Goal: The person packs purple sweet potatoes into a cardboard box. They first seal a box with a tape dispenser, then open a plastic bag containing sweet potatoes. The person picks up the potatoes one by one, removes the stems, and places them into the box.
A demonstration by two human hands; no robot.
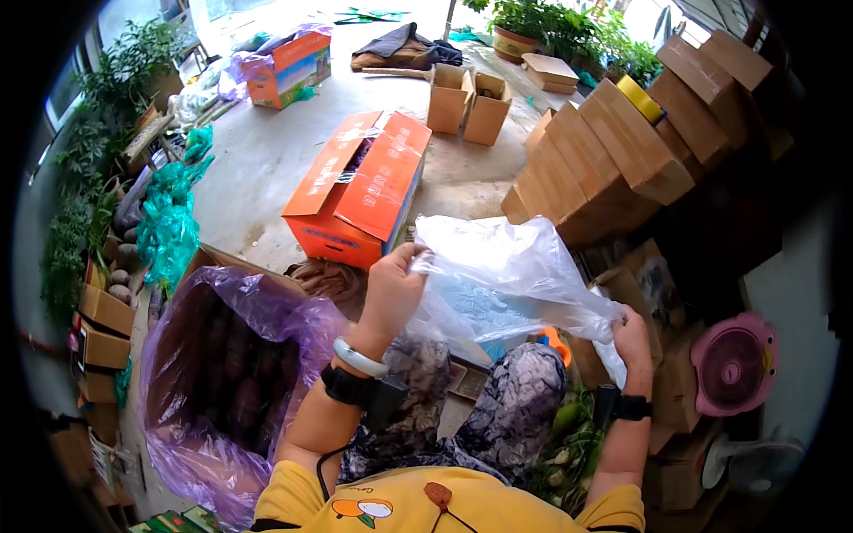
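Note:
A translucent white plastic bag point(493, 266) is stretched between my two hands above my knees. My left hand point(396, 286) pinches its left edge, just below the near corner of an orange cardboard box point(373, 180). On the other side, my right hand point(632, 336) grips the bag's right edge. Light blue plastic shows through and below the bag. Beside my left forearm stands a carton lined with a purple plastic bag point(193, 440), holding dark purplish produce that I cannot name surely. Leafy green vegetables point(563, 453) lie by my right thigh.
Stacked brown cartons point(593, 153) rise at the right, with a yellow tape roll point(641, 100) on them. Two small open cartons point(486, 110) stand beyond the orange box. A pink fan point(733, 365) is at far right. Green plastic point(166, 220) and potted plants line the left.

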